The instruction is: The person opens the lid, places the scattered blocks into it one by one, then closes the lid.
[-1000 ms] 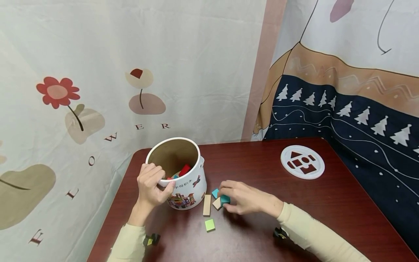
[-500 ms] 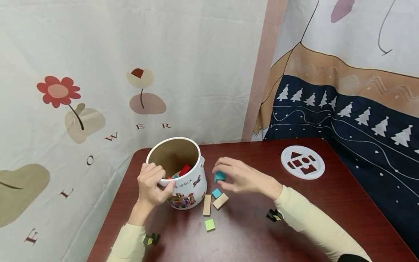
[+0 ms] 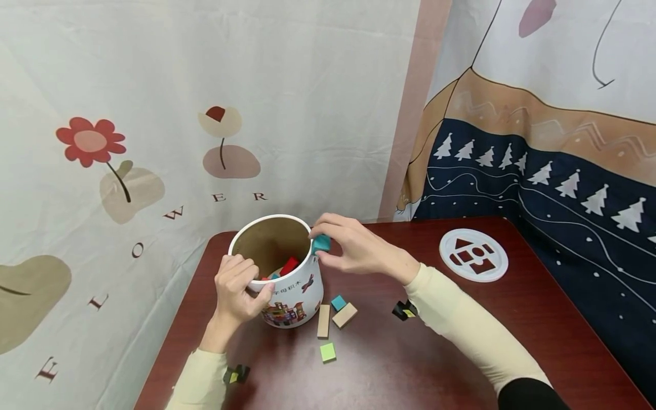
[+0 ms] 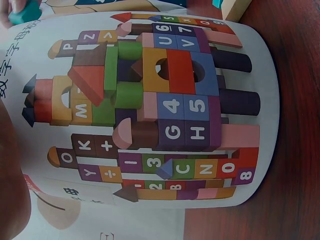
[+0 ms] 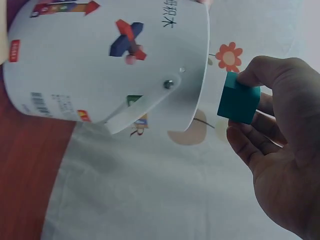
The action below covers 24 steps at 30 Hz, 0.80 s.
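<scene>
A white bucket [image 3: 299,296] printed with block pictures stands at the table's left, its open top facing up. Over its near left rim my left hand [image 3: 237,287] is curled, thumb outside. My right hand [image 3: 359,247] pinches a teal block [image 3: 321,244] beside the bucket's right rim. The right wrist view shows that teal block [image 5: 239,98] between thumb and fingers, apart from the rim. Inside the bucket lie a red block [image 3: 289,266] and bits of other coloured blocks. The left wrist view is filled by the bucket's printed side [image 4: 175,110].
Right of the bucket lie two plain wooden blocks, one upright-lying [image 3: 323,322] and one slanted [image 3: 345,315], a blue block [image 3: 338,303] and a lime green block [image 3: 328,352]. A white lid with shaped holes [image 3: 474,275] rests at the table's far right. Printed cloth hangs behind.
My right hand has lifted the teal block from beside the loose blocks and carried it up and left to the bucket's rim. The left hand has stayed on the rim.
</scene>
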Each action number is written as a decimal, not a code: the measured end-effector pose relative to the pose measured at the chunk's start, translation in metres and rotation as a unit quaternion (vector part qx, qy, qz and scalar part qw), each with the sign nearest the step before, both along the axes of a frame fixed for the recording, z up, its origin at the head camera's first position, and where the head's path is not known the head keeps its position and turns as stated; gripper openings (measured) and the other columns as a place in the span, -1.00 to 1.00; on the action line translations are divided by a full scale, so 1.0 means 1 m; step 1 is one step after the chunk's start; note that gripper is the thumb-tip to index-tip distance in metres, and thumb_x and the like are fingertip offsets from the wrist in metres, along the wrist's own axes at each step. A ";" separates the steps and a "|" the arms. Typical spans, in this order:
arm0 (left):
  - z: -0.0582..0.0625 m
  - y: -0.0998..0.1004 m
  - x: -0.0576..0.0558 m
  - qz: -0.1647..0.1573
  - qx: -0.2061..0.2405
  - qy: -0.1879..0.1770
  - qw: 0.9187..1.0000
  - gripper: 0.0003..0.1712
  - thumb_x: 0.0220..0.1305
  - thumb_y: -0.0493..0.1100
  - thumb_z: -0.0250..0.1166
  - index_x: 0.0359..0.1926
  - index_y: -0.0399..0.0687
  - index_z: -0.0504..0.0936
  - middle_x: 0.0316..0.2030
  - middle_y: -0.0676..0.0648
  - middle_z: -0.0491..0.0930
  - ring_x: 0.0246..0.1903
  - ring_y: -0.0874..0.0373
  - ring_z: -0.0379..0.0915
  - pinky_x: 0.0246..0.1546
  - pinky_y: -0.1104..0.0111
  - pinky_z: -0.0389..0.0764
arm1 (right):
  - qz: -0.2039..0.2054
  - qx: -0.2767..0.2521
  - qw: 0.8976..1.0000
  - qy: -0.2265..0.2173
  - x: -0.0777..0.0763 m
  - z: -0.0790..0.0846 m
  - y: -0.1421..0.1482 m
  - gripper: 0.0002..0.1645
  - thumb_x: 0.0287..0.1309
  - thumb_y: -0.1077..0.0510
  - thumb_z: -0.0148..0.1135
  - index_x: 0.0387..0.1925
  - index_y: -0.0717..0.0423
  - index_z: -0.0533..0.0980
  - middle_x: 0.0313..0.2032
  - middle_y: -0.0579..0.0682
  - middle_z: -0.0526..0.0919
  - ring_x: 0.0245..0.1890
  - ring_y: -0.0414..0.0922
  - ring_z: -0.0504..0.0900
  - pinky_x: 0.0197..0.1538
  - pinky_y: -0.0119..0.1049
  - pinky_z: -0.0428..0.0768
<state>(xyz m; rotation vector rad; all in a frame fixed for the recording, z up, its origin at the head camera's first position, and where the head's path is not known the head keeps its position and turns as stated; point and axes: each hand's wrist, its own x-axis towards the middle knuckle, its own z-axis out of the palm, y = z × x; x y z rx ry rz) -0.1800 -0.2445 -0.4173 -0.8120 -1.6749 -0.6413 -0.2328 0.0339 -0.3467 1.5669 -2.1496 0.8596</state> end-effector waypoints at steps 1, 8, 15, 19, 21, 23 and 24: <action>0.000 0.000 0.000 0.001 -0.001 -0.001 1.000 -0.58 -0.16 -0.03 0.20 -0.80 -0.06 0.14 -0.76 0.07 0.02 -0.69 0.13 -0.07 -0.52 0.16 0.07 | 0.000 -0.001 1.000 0.003 -0.001 0.002 -0.004 -0.70 0.16 0.17 0.32 -0.05 0.15 0.63 -0.10 -0.10 0.59 -0.18 -0.32 0.48 -0.09 -0.47 0.55; -0.001 -0.001 -0.001 0.003 -0.006 0.000 1.000 -0.57 -0.12 -0.01 0.20 -0.79 -0.05 0.15 -0.76 0.08 0.02 -0.69 0.14 -0.08 -0.53 0.16 0.06 | 0.003 0.014 1.000 -0.001 -0.008 0.012 -0.028 -0.68 0.21 0.16 0.32 -0.01 0.19 0.62 -0.11 -0.08 0.55 -0.30 -0.30 0.46 -0.27 -0.51 0.50; 0.000 -0.001 0.000 0.006 -0.007 0.000 1.000 -0.55 -0.07 0.01 0.18 -0.79 -0.05 0.14 -0.76 0.08 0.01 -0.69 0.15 -0.10 -0.53 0.17 0.05 | -0.001 0.043 0.999 0.001 -0.016 0.014 -0.051 -0.66 0.22 0.15 0.34 0.01 0.19 0.63 -0.12 -0.06 0.57 -0.22 -0.26 0.48 -0.12 -0.47 0.52; 0.001 -0.001 0.000 0.010 -0.010 -0.001 1.000 -0.55 -0.06 0.01 0.17 -0.79 -0.05 0.14 -0.76 0.07 0.01 -0.69 0.15 -0.09 -0.53 0.17 0.06 | 0.002 0.054 0.999 0.000 -0.019 0.014 -0.061 -0.67 0.23 0.16 0.32 0.01 0.17 0.63 -0.14 -0.07 0.57 -0.25 -0.27 0.47 -0.14 -0.47 0.50; 0.001 -0.001 0.000 0.010 -0.010 0.000 1.000 -0.54 -0.05 0.01 0.17 -0.79 -0.05 0.14 -0.76 0.07 0.01 -0.69 0.15 -0.10 -0.53 0.17 0.06 | -0.001 0.061 0.998 -0.002 -0.020 0.014 -0.066 -0.67 0.24 0.15 0.31 0.01 0.16 0.63 -0.14 -0.08 0.57 -0.26 -0.27 0.47 -0.15 -0.48 0.49; 0.000 -0.001 0.000 0.008 -0.010 0.001 1.000 -0.54 -0.04 0.02 0.17 -0.79 -0.05 0.14 -0.76 0.08 0.00 -0.69 0.15 -0.10 -0.53 0.17 0.05 | -0.004 0.070 0.998 -0.003 -0.021 0.015 -0.071 -0.67 0.25 0.13 0.31 0.02 0.16 0.63 -0.12 -0.08 0.58 -0.25 -0.27 0.48 -0.14 -0.48 0.48; 0.000 -0.001 0.000 0.006 -0.009 0.002 1.000 -0.53 -0.03 0.02 0.18 -0.79 -0.05 0.14 -0.76 0.08 0.00 -0.69 0.15 -0.11 -0.53 0.17 0.05 | -0.005 0.075 0.997 -0.005 -0.021 0.016 -0.074 -0.66 0.26 0.13 0.30 0.03 0.16 0.62 -0.11 -0.08 0.58 -0.24 -0.26 0.48 -0.13 -0.48 0.48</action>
